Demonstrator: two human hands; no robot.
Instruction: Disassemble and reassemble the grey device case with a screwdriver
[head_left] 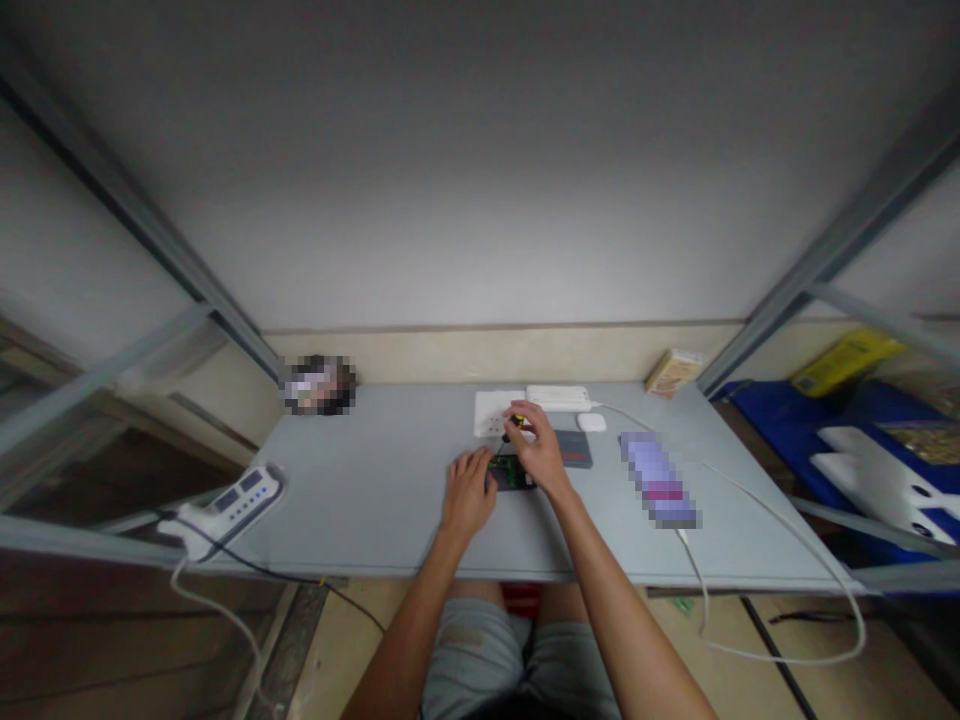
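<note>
A small dark device with an exposed green circuit board (514, 474) lies on the grey table in front of me. My left hand (470, 487) holds it at its left edge, the fingers bent over that side and the thumb along the near corner. In my right hand (538, 448) is a screwdriver (513, 430) with a black and yellow handle, pinched between the fingers. Its shaft slants down to the far left part of the board; the exact contact point is too small to make out. Just behind, a white sheet with small dark spots (489, 412) lies flat.
A dark grey flat case (576, 449) lies beside my right hand. Farther back are a white power bank (556, 398) with a cable and a small white case (592, 422). A blurred phone (658, 480) lies right, a small box (673, 373) behind it, a power strip (238, 505) left.
</note>
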